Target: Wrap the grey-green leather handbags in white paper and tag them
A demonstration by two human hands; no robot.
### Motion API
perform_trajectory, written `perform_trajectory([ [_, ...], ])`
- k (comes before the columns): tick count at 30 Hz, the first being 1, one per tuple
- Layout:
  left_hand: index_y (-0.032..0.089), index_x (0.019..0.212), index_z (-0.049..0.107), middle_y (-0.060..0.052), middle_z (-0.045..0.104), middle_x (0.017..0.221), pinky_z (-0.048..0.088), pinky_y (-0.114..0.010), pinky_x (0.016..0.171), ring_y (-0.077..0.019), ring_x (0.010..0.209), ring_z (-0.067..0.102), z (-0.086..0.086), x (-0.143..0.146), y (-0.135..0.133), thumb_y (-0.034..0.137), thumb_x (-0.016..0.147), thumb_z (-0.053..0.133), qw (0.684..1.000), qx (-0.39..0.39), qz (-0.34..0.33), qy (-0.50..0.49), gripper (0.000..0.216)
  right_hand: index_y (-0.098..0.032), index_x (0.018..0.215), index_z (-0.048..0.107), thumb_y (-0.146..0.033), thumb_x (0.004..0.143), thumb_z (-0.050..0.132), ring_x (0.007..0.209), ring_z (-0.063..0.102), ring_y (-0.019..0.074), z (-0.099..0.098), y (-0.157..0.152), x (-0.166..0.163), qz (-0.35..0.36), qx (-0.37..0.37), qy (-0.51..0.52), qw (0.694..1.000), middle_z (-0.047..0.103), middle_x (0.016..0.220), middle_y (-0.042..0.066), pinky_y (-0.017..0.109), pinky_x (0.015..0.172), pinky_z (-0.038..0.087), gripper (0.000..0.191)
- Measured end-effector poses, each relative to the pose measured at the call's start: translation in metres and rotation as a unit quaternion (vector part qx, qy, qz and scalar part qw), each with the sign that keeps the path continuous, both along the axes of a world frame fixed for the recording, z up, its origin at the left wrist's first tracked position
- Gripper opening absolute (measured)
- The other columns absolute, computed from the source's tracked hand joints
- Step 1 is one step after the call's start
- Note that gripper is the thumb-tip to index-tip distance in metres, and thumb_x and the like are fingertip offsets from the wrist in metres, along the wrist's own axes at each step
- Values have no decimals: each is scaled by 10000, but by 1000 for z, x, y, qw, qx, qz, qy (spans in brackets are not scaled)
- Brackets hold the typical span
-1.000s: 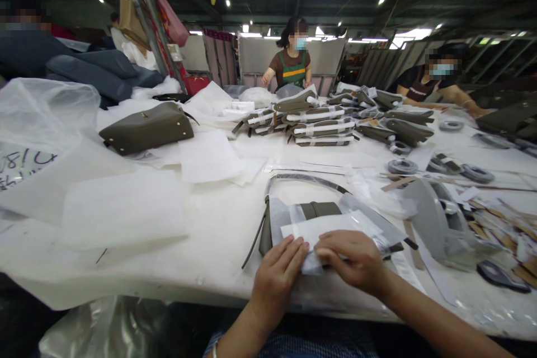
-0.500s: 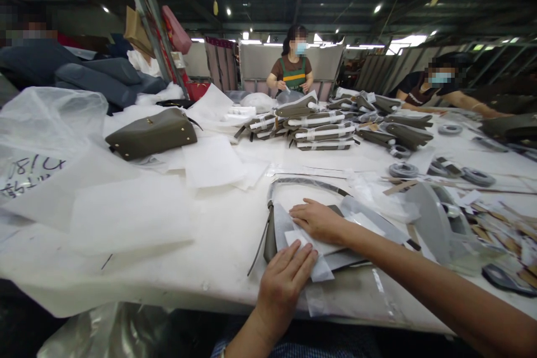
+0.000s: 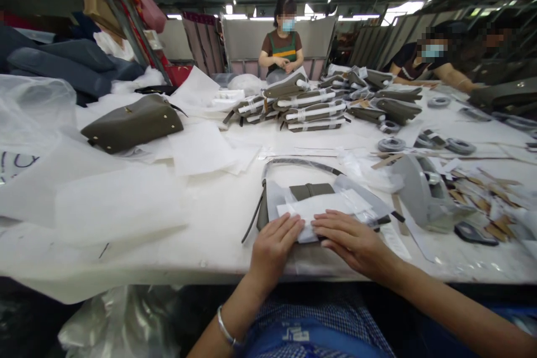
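Observation:
An olive-brown handbag [image 3: 311,191] lies flat near the front edge of the table, its handle [image 3: 302,163] arched away from me. White wrapping paper [image 3: 327,206] covers much of its front side. My left hand [image 3: 279,235] rests on the left part of the paper, fingers stretched out flat. Beside it, my right hand [image 3: 346,235] lies on the paper's near edge, its fingers extended too. Both palms face down, with a small gap between the fingertips. A thin dark strap [image 3: 253,215] hangs off the bag's left side.
Wrapped bags [image 3: 310,112] are stacked across the table. Another olive bag [image 3: 134,123] lies at the left, by loose white sheets [image 3: 121,207]. To the right are a grey tape dispenser [image 3: 419,190], rolls [image 3: 391,144] and scraps [image 3: 482,201]. Two co-workers [image 3: 281,47] [image 3: 428,64] are across the table.
My right hand has drawn back toward me from the middle of the bag to the paper's near edge. The paper now lies across the bag, and the view has shifted.

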State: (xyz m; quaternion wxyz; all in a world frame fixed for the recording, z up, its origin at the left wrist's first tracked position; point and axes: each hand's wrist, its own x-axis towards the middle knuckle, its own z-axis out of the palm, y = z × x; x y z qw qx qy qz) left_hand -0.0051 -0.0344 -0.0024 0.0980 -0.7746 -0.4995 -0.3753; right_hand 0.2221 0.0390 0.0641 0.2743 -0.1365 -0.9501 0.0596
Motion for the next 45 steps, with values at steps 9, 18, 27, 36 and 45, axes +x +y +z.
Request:
perform_trajectory([
  [9, 209, 1433, 451, -46, 580, 1410, 492, -429, 1090, -224, 1337, 497, 5, -13, 9, 183, 913, 631, 998, -43, -40, 27, 551, -129, 1257, 615, -328, 976, 548, 1111, 661, 262, -61, -43, -11, -5, -8, -14, 1000, 720, 1175, 123, 419, 938, 572, 351],
  [18, 209, 1453, 428, -51, 573, 1417, 483, -421, 1101, -227, 1349, 485, 5, -15, 9, 215, 914, 634, 998, -34, -45, 33, 576, -179, 962, 701, -164, 983, 474, 793, 671, 197, -59, -38, -30, -48, -44, 18, 998, 742, 883, 63, 343, 740, 552, 228],
  [27, 228, 1455, 426, -41, 570, 1420, 470, -412, 1116, -223, 1351, 484, 7, -15, 10, 179, 886, 669, 997, -49, -49, 20, 621, -208, 1046, 719, -323, 888, 681, 935, 645, 212, -60, -36, -24, -67, -139, -4, 988, 728, 1002, 58, 337, 830, 520, 198],
  [36, 234, 1461, 420, -42, 559, 1432, 473, -408, 1112, -223, 1360, 475, 7, -17, 12, 191, 887, 671, 997, -50, -47, 31, 628, -176, 827, 671, -269, 982, 532, 749, 572, 177, -59, -45, -37, -110, -1, 8, 994, 662, 781, 50, 305, 706, 428, 228],
  [45, 255, 1478, 394, -29, 515, 1471, 462, -417, 1127, -223, 1392, 433, 6, -17, 9, 175, 895, 659, 997, -49, -40, 45, 646, -192, 846, 635, -119, 965, 476, 748, 607, 156, -61, -75, -23, -49, -37, 67, 996, 665, 780, 32, 281, 695, 483, 211],
])
